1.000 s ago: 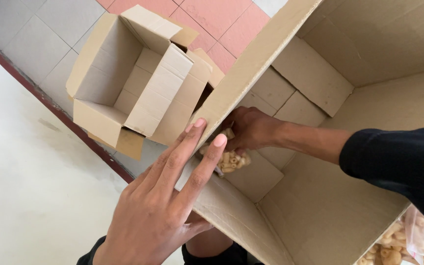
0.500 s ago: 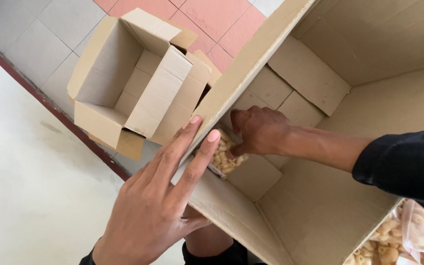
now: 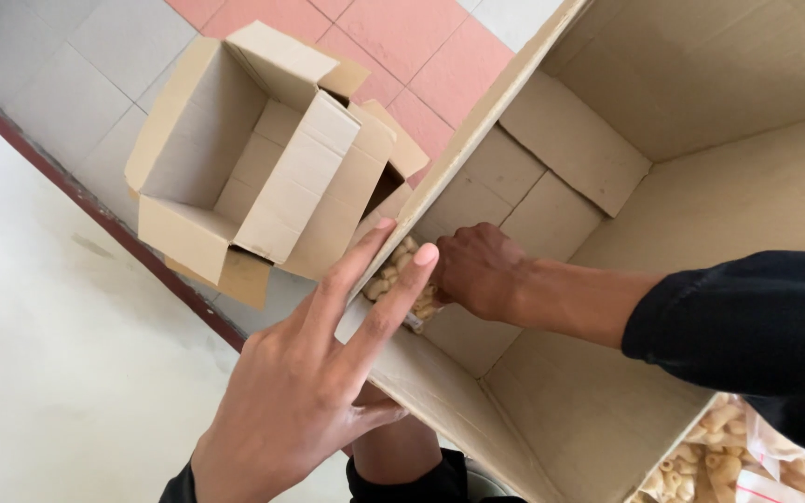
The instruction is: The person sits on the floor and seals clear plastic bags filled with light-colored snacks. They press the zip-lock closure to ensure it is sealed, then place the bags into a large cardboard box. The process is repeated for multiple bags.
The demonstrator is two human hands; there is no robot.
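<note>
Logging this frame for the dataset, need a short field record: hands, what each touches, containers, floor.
left hand: fingers spread flat against the wall of the large brown cardboard box, fingertips at its rim
right hand: inside the large box, pressing a clear plastic bag of pale tube-shaped snacks into the corner
small open cardboard box: flaps open, on the floor beside the large box
more snack bags: lower right, outside the large box
floor: grey and pink tiles

left hand: palm down, fingers spread, extended flat
right hand: fingers curled, knuckles up, black-sleeved forearm extended
</note>
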